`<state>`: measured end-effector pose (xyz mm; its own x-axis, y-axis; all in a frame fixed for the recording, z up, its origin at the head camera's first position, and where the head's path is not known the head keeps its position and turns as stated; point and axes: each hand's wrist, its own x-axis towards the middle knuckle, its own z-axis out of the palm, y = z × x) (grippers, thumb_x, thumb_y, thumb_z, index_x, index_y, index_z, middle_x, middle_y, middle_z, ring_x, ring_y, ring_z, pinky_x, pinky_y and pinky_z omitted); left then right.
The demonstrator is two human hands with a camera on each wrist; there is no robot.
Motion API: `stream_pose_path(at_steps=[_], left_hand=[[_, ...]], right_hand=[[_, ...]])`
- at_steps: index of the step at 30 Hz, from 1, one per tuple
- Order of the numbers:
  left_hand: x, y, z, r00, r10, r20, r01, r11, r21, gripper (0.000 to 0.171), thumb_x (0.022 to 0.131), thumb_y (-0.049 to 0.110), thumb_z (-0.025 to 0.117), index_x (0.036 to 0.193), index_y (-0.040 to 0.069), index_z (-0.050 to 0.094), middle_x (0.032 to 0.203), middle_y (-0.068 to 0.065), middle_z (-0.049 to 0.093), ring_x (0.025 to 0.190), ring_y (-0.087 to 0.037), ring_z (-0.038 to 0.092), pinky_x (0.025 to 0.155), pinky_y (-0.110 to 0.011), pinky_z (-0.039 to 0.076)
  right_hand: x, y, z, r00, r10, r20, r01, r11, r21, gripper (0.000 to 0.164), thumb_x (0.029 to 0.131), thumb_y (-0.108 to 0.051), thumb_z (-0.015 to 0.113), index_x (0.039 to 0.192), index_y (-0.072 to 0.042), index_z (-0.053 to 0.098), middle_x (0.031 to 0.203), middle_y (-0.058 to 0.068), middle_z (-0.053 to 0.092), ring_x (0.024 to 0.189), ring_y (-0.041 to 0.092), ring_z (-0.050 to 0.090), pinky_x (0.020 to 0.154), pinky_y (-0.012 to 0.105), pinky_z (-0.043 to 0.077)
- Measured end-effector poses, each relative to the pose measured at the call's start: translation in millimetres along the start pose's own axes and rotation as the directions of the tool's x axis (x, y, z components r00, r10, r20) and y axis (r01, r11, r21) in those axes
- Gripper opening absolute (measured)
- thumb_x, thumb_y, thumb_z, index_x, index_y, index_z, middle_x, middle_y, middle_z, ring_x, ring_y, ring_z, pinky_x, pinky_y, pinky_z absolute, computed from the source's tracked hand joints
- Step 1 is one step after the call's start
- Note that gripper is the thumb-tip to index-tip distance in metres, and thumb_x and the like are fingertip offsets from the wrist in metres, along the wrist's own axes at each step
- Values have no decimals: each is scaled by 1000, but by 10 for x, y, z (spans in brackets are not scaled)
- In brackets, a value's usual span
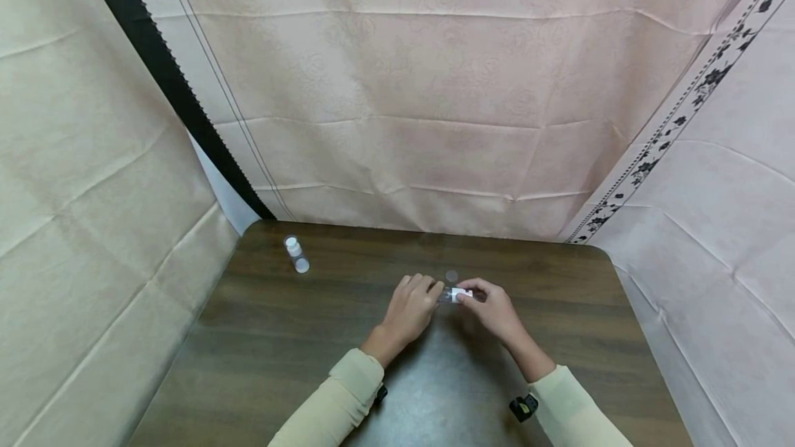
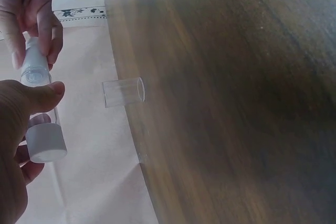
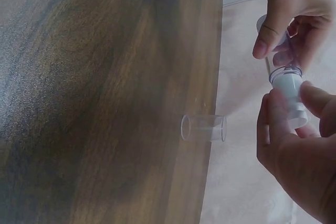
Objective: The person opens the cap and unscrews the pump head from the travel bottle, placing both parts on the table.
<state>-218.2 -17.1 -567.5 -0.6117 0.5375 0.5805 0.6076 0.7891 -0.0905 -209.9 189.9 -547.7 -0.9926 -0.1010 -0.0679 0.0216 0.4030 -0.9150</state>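
Observation:
Both hands hold one small clear bottle over the table. My left hand [image 1: 411,309] grips its clear body, fingers and thumb curled round it. At that end, a white base [image 2: 46,144] shows in the left wrist view. My right hand [image 1: 493,309] pinches the white pump top [image 3: 287,86] at the other end between thumb and fingers. In the right wrist view the pump top sits at the mouth of the body; whether it is fastened there I cannot tell. A clear cylindrical cap [image 2: 123,92] stands on the table just beyond the hands.
A second clear bottle with white ends [image 1: 297,255] is at the far left of the brown wooden table [image 1: 261,364]. Pale cloth [image 1: 397,123] hangs behind the table's far edge, with more cloth at both sides.

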Motion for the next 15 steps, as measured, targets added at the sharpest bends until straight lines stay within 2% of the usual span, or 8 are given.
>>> stream_pose_path(at_steps=[7, 12, 15], left_hand=[[-1, 4, -36, 999, -34, 16, 35, 998, -60, 37, 82, 26, 90, 114, 13, 76, 102, -1, 73, 87, -16, 66, 69, -28, 46], [-6, 1, -44, 997, -59, 56, 64, 994, -88, 38, 84, 28, 88, 117, 15, 75, 104, 0, 73, 91, -15, 66, 71, -27, 47], [-10, 0, -50, 994, -74, 84, 84, 990, -114, 38, 84, 27, 88, 118, 15, 75, 104, 0, 73, 91, -15, 66, 70, -27, 46]], right_hand=[[-2, 17, -6, 1000, -25, -10, 25, 1000, -17, 23, 92, -16, 80, 112, -9, 73, 114, 13, 73, 97, 23, 69, 74, 26, 56], [-1, 27, -7, 999, -49, -5, 49, 999, -5, 24, 91, -16, 81, 112, -11, 73, 113, 12, 72, 91, 22, 64, 71, 26, 55], [-6, 32, -7, 997, -79, -2, 79, 997, -11, 25, 90, -16, 81, 113, -12, 73, 114, 11, 71, 94, 22, 64, 77, 25, 55]])
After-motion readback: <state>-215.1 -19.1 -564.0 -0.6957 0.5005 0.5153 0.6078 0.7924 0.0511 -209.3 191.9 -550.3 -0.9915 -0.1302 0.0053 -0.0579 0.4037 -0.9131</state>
